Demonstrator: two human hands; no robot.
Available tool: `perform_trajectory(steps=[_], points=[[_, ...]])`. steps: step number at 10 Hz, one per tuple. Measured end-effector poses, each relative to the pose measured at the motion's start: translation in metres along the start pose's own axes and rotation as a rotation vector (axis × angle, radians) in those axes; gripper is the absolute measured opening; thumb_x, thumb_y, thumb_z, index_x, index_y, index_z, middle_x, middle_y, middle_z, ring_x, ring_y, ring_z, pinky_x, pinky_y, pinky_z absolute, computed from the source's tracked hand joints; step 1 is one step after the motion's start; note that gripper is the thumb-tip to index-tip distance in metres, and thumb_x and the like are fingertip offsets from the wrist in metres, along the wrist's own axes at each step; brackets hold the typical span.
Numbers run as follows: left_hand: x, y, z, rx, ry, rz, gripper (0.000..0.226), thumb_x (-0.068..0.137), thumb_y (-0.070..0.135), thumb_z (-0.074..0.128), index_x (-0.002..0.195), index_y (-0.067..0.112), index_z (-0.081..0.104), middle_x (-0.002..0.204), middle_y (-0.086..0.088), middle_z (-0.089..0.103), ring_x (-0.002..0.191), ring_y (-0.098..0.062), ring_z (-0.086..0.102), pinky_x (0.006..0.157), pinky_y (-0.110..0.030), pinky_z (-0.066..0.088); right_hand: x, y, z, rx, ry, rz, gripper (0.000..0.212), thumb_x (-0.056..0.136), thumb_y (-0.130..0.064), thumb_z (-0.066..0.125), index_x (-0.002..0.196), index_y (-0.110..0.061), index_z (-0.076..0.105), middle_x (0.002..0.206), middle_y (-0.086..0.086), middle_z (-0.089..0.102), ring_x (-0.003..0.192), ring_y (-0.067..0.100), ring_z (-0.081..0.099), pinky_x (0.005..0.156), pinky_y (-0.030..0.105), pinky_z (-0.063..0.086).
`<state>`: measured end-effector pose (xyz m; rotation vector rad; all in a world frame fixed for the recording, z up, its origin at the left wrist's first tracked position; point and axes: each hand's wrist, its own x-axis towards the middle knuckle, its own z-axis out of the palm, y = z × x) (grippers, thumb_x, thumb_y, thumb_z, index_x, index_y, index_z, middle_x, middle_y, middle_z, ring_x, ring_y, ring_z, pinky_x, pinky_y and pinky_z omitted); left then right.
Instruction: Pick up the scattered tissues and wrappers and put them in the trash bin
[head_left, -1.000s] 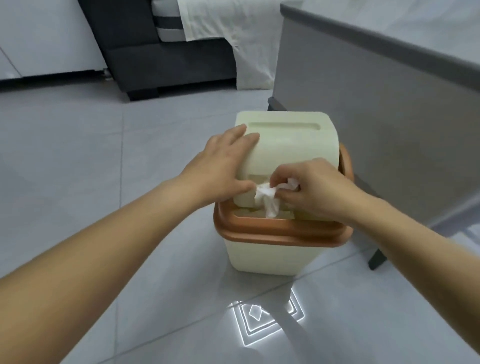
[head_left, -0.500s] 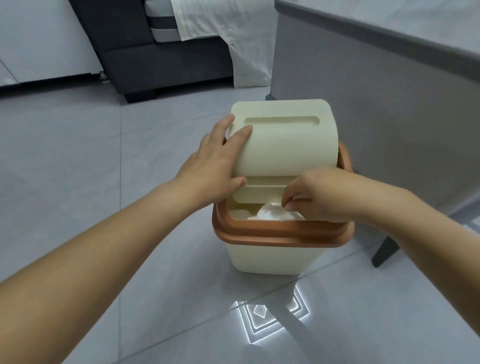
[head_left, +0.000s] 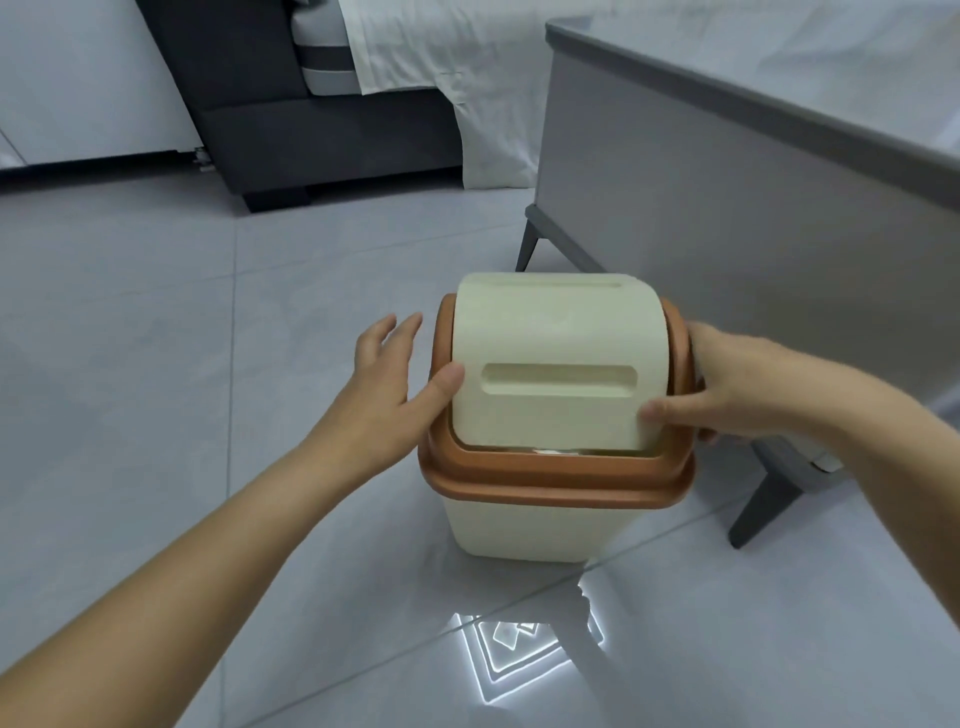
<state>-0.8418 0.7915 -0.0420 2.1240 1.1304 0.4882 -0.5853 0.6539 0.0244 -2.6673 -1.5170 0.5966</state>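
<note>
A cream trash bin with a brown rim stands on the tiled floor in front of me. Its cream swing lid is tilted almost flat, leaving only a thin gap at the front edge. My left hand is beside the bin's left side with fingers spread, its thumb touching the lid's left edge. My right hand wraps the bin's right side, thumb pressed on the lid's front corner and fingers curled round the rim. No tissue or wrapper shows in either hand or on the floor.
A grey cabinet on slanted legs stands close behind and to the right of the bin. A dark sofa with a white cloth hanging over it is at the back. A bright light reflection lies on the floor tiles.
My right hand let the white tissue drop into the bin and moved out to the bin's right side. The lid swung back down over the opening, and my left hand slid off its top.
</note>
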Motion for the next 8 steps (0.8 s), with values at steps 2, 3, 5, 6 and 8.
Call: perform_trajectory(steps=[2,3,5,6,8], points=[[-0.014,-0.005,0.018,-0.213,-0.083,0.036,0.07,0.082,0.062,0.046,0.142,0.036,0.023,0.144,0.015,0.034,0.129,-0.005,0.038,0.103,-0.035,0.041,0.002,0.005,0.02,0.045,0.037,-0.045,0.038,0.068,-0.045,0.062,0.091,-0.02,0.045,0.058,-0.001,0.068,0.046,0.009,0.064,0.045,0.026,0.053],[-0.02,-0.002,0.019,-0.188,-0.017,0.095,0.056,0.077,0.037,0.048,0.13,0.043,0.032,0.11,0.04,0.045,0.101,0.02,0.045,0.073,-0.012,0.041,0.004,0.004,0.025,0.09,0.058,-0.103,0.035,0.065,-0.045,0.058,0.087,-0.021,0.046,0.057,0.001,0.068,0.046,0.011,0.064,0.046,0.031,0.056],[-0.028,-0.016,0.014,-0.202,0.1,0.079,0.054,0.081,0.025,0.052,0.129,0.041,0.035,0.11,0.032,0.048,0.104,0.016,0.044,0.073,-0.014,0.041,0.012,-0.007,0.028,0.152,0.106,-0.242,0.053,0.065,-0.061,0.062,0.105,-0.028,0.048,0.092,-0.011,0.063,0.078,0.009,0.061,0.07,0.035,0.054],[-0.031,-0.022,0.012,-0.215,0.109,0.051,0.056,0.085,0.03,0.057,0.134,0.041,0.031,0.113,0.036,0.045,0.108,0.012,0.046,0.081,-0.018,0.041,0.012,-0.012,0.026,0.147,0.151,-0.23,0.076,0.065,-0.071,0.058,0.125,-0.027,0.042,0.1,-0.007,0.061,0.085,0.014,0.059,0.072,0.035,0.051],[-0.036,-0.02,0.013,-0.268,0.075,0.044,0.058,0.08,0.051,0.06,0.126,0.059,0.026,0.117,0.042,0.04,0.111,0.014,0.043,0.088,-0.018,0.04,-0.007,-0.028,-0.002,0.23,0.617,-0.358,0.079,0.071,-0.076,0.041,0.133,-0.028,0.037,0.105,0.0,0.058,0.093,0.019,0.057,0.081,0.034,0.048]])
